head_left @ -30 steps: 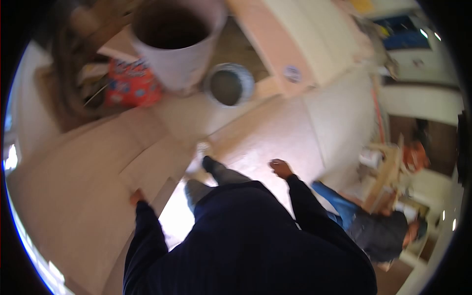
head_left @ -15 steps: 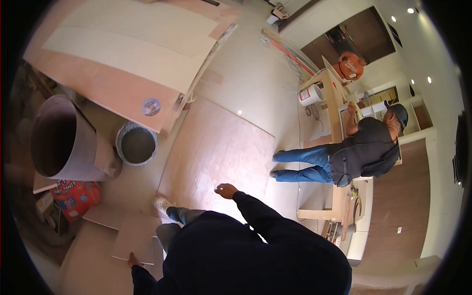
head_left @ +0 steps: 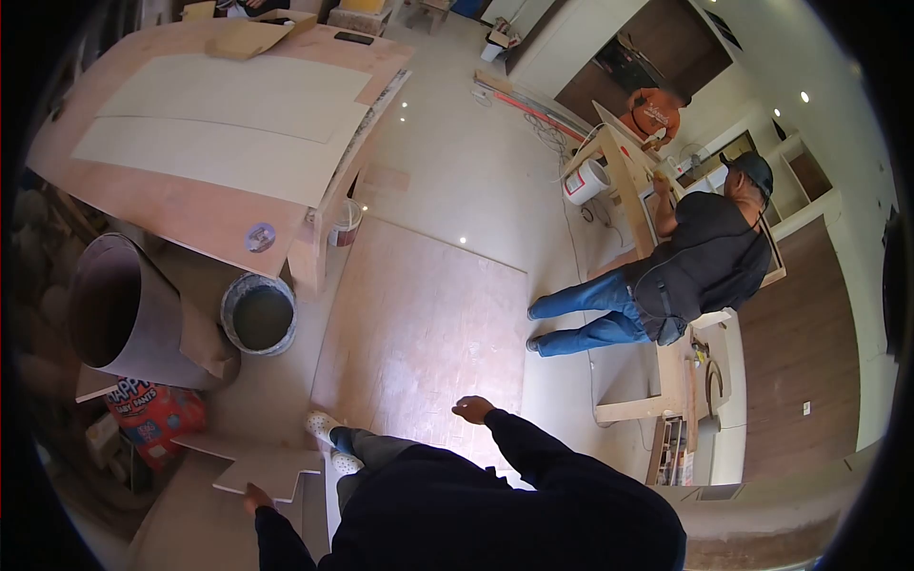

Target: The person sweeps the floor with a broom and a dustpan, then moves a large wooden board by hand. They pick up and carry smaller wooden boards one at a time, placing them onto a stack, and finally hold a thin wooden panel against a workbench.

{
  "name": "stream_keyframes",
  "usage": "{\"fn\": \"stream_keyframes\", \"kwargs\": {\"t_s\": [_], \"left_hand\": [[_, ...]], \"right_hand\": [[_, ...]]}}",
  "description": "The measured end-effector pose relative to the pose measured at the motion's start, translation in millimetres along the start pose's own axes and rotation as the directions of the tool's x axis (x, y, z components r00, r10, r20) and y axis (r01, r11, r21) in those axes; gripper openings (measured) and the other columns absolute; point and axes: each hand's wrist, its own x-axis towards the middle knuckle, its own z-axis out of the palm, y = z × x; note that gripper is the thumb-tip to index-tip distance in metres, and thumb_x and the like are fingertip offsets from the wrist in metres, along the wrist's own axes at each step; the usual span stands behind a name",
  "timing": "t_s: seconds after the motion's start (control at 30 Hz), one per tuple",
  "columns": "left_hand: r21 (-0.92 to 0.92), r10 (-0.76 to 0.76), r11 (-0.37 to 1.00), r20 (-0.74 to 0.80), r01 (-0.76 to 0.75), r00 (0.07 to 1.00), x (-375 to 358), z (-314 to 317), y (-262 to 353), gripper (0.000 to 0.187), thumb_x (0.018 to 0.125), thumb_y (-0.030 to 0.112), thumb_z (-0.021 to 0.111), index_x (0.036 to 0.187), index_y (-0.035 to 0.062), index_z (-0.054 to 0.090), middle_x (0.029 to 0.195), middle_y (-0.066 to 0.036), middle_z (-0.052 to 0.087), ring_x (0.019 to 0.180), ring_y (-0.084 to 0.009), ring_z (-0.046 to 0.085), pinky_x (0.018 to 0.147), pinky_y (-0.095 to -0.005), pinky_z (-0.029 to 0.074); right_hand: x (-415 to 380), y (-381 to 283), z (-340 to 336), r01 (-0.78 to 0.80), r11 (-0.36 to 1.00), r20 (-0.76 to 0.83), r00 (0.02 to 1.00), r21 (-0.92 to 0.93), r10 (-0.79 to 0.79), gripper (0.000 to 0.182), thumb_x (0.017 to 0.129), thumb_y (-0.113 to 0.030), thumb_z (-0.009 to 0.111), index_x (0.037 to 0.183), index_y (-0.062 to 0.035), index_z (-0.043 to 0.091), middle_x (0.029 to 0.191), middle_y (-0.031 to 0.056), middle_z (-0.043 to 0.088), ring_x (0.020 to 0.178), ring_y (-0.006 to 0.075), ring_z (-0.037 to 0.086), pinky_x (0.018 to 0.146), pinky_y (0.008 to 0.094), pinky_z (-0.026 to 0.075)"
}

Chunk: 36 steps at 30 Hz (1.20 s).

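Observation:
At lower left, my left hand (head_left: 256, 498) is closed on the near edge of a small flat board (head_left: 269, 473). Its thumb and fingertips are partly hidden by the dark sleeve and the board. Beneath lies a larger brown sheet (head_left: 181, 519), with another thin panel (head_left: 205, 445) beside the held one. My right hand (head_left: 472, 409) hangs in the air, fingers loosely curled and nothing visible in them. Under it a big plywood sheet (head_left: 419, 314) lies on the floor.
A worktable (head_left: 181, 214) with pale sheets stands upper left. Near it are a bucket of grey material (head_left: 262, 319), a rolled brown sheet (head_left: 157, 314) and a red bag (head_left: 157, 414). A co-worker (head_left: 700, 252) stands at a wooden bench (head_left: 671, 381); another person (head_left: 653, 114) is beyond.
The view has shifted, showing more of the worktable's far end. My left hand still holds the board, which looks more tilted. My right hand sits farther right and lower in view.

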Motion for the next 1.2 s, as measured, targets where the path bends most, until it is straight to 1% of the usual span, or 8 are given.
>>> {"fn": "stream_keyframes", "kwargs": {"t_s": [0.17,0.27,0.4,0.43,0.73,0.83,0.9,1.2], "left_hand": [[-0.274,-0.080,0.960,-0.064,0.059,0.995,5,-40,-2,0.030,0.091,0.022,0.037,0.089,0.0034,0.061,0.087,-0.013,0.065,0.077,-0.0266,0.065,0.065,-0.0361,0.052],[0.056,0.107,0.993,-0.115,-0.101,0.988,-2,-45,-7,0.021,0.086,0.020,0.044,0.087,0.0055,0.060,0.086,-0.015,0.064,0.080,-0.0291,0.064,0.067,-0.0357,0.052],[-0.679,0.110,0.727,-0.040,-0.107,0.993,-16,-51,4,0.016,0.080,0.018,0.052,0.092,0.0089,0.059,0.088,-0.014,0.064,0.084,-0.0302,0.063,0.070,-0.0361,0.051],[0.082,0.353,0.935,-0.128,-0.345,0.927,-36,-59,10,0.018,0.076,0.018,0.058,0.090,0.0076,0.058,0.089,-0.013,0.064,0.087,-0.0294,0.062,0.073,-0.0366,0.051],[0.066,0.242,0.969,-0.062,-0.238,0.968,-128,-106,123,0.015,0.071,0.016,0.060,0.086,0.0119,0.056,0.074,-0.012,0.064,0.071,-0.0279,0.065,0.059,-0.0376,0.050],[-0.255,0.282,0.928,0.001,-0.273,0.959,-152,-120,162,0.019,0.073,0.017,0.058,0.089,0.0088,0.053,0.079,-0.011,0.063,0.069,-0.0289,0.063,0.056,-0.0395,0.048],[0.123,0.279,0.954,-0.030,-0.273,0.960,-162,-136,196,0.014,0.076,0.018,0.056,0.088,0.0102,0.053,0.075,-0.010,0.062,0.067,-0.0271,0.063,0.053,-0.0380,0.048],[-0.183,0.117,0.972,-0.169,-0.148,0.979,-181,-180,246,0.019,0.081,0.022,0.047,0.079,0.0089,0.060,0.073,-0.018,0.061,0.067,-0.0350,0.062,0.056,-0.0438,0.050]], "right_hand": [[-38,46,34,-0.097,0.982,-0.070,0.992,0.161,0.110,0.050,0.084,-0.050,0.045,0.104,-0.0071,0.061,0.109,0.0140,0.059,0.107,0.0313,0.051,0.092,0.0377,0.039],[-50,68,52,-0.137,0.973,-0.046,0.988,0.185,0.148,0.051,0.083,-0.049,0.045,0.105,-0.0061,0.061,0.111,0.0149,0.058,0.108,0.0314,0.050,0.092,0.0380,0.038],[-28,105,78,-0.177,0.965,-0.017,0.983,0.196,0.184,0.051,0.084,-0.049,0.042,0.106,-0.0061,0.060,0.112,0.0147,0.057,0.109,0.0307,0.049,0.094,0.0390,0.037],[-23,112,87,-0.192,0.965,0.014,0.981,0.177,0.193,0.051,0.083,-0.048,0.042,0.106,-0.0060,0.060,0.112,0.0143,0.057,0.109,0.0308,0.049,0.093,0.0395,0.038],[36,-24,16,0.260,0.936,0.069,0.957,0.236,-0.283,0.060,0.078,-0.048,0.054,0.116,-0.0016,0.051,0.105,0.0211,0.058,0.100,0.0347,0.055,0.087,0.0398,0.042],[46,-90,-7,0.578,0.763,-0.004,0.798,0.290,-0.603,0.063,0.070,-0.044,0.064,0.115,-0.0023,0.049,0.106,0.0241,0.056,0.098,0.0374,0.053,0.084,0.0434,0.043],[57,-116,-5,0.753,0.599,-0.032,0.629,0.274,-0.777,0.069,0.068,-0.043,0.066,0.119,-0.0016,0.045,0.107,0.0244,0.055,0.100,0.0368,0.053,0.084,0.0432,0.043],[53,-133,-4,0.787,0.573,0.163,0.549,0.228,-0.820,0.069,0.071,-0.036,0.066,0.122,0.0012,0.041,0.108,0.0259,0.053,0.100,0.0374,0.052,0.086,0.0416,0.042]]}}
